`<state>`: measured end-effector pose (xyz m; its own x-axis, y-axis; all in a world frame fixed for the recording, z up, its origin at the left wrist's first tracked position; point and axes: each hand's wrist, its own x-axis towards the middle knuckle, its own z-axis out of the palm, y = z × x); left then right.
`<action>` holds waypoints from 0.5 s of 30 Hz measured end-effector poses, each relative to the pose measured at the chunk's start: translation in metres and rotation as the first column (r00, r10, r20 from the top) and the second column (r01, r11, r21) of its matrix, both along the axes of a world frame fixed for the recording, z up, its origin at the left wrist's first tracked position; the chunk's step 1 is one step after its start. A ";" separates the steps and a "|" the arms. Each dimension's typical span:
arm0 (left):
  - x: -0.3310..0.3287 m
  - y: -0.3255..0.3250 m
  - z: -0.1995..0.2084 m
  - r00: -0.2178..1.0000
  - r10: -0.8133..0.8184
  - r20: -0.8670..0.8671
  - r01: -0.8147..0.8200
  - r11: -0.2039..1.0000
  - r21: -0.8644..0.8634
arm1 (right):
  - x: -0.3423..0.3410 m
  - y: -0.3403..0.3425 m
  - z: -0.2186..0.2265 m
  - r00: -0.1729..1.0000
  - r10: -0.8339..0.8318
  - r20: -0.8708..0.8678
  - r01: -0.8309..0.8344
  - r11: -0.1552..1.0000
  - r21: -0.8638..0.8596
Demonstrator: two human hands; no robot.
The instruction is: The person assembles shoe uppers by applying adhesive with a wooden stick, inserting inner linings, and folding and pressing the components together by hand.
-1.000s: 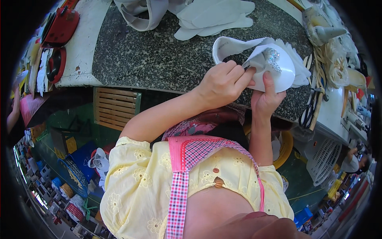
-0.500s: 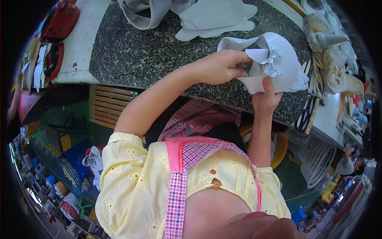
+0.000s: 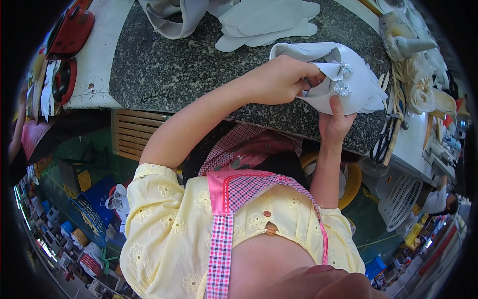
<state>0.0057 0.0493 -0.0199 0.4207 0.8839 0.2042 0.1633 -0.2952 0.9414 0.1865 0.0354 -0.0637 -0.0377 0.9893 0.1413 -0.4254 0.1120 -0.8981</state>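
A white shoe upper [image 3: 353, 92] with a sparkling silver bow [image 3: 342, 79] is held above the speckled stone worktop, near its front edge. My left hand [image 3: 286, 79] is closed at the opening, its fingertips pinching a pointed white flap [image 3: 327, 69] beside the bow. From the near side, my right hand [image 3: 338, 122] grips the upper, thumb on the outer face and the other fingers hidden beneath. Several thin white pieces [image 3: 376, 102] fan out under the toe end; whether they are attached cannot be told.
Flat white cut pieces [image 3: 269, 22] lie piled at the back of the worktop [image 3: 164, 65], beside more white uppers [image 3: 181, 20]. Black-handled scissors [image 3: 386, 137] and thin sticks lie along the right edge. Red-and-black objects [image 3: 69, 35] sit far left.
My left fingers have moved slightly right and deeper into the opening, bending the flap toward the bow. The right hand keeps its grip, shifted slightly.
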 end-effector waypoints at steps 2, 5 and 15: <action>-0.002 0.000 0.002 0.983 -0.075 -0.166 0.082 0.996 0.032 | 0.009 0.004 -0.010 0.990 -0.033 0.136 0.024 0.998 0.063; 0.007 -0.004 -0.002 0.975 0.059 -0.215 0.004 0.960 0.280 | 0.008 0.008 -0.014 0.982 -0.044 0.182 0.037 0.998 0.045; 0.005 0.011 0.007 0.972 -0.085 -0.221 0.119 0.982 0.145 | 0.010 0.008 -0.019 0.989 0.119 -0.086 -0.122 0.992 -0.023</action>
<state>0.0110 0.0602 -0.0132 0.5555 0.7985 0.2322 0.3167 -0.4613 0.8288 0.1961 0.0434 -0.0823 -0.1461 0.9818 0.1217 -0.5085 0.0310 -0.8605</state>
